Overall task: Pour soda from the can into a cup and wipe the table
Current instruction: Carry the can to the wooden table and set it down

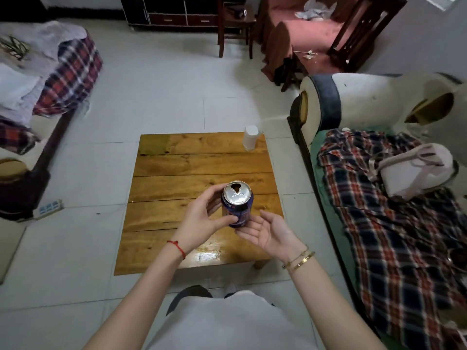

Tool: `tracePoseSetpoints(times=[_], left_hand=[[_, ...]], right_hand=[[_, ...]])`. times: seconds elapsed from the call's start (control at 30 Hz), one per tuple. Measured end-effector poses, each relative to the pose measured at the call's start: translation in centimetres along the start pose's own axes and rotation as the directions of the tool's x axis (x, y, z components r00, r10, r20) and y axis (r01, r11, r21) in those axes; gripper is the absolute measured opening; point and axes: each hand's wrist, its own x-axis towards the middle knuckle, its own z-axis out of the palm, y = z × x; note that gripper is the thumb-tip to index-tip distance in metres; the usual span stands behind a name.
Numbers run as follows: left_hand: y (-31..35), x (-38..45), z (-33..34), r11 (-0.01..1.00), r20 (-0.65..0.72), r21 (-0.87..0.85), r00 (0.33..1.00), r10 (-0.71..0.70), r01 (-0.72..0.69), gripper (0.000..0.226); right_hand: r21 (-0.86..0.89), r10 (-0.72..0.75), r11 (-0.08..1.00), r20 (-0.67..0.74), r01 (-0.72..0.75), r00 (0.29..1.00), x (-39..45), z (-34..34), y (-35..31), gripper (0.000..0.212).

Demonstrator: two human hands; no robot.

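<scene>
A blue soda can (237,203) with its top open is held upright above the low wooden table (177,188). My left hand (202,218) grips the can's side from the left. My right hand (267,231) lies palm up just below and to the right of the can, its fingers spread and touching the can's base. A white cup (251,137) stands upside down at the table's far right corner. A wet glossy patch (207,253) shows on the table's near edge.
A sofa with a plaid cover (394,223) and a white bag (414,170) runs along the right. Another plaid-covered seat (68,77) is at the left. A power strip (49,207) lies on the tiled floor. A wooden chair and stool stand at the back.
</scene>
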Motion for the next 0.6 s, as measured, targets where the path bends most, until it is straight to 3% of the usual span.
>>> tracePoseSetpoints(times=[0.43, 0.6], left_hand=[[-3.8, 10.2, 1.6, 0.997, -0.256, -0.01, 0.964, -0.07, 0.07, 0.067], [-6.6, 13.7, 1.2, 0.995, -0.193, 0.006, 0.977, -0.093, 0.096, 0.067]], right_hand=[[-0.067, 0.036, 0.997, -0.058, -0.04, 0.998, 9.9, -0.2, -7.6, 0.047], [-0.192, 0.078, 0.977, -0.082, -0.093, 0.994, 15.1, -0.8, -9.8, 0.037]])
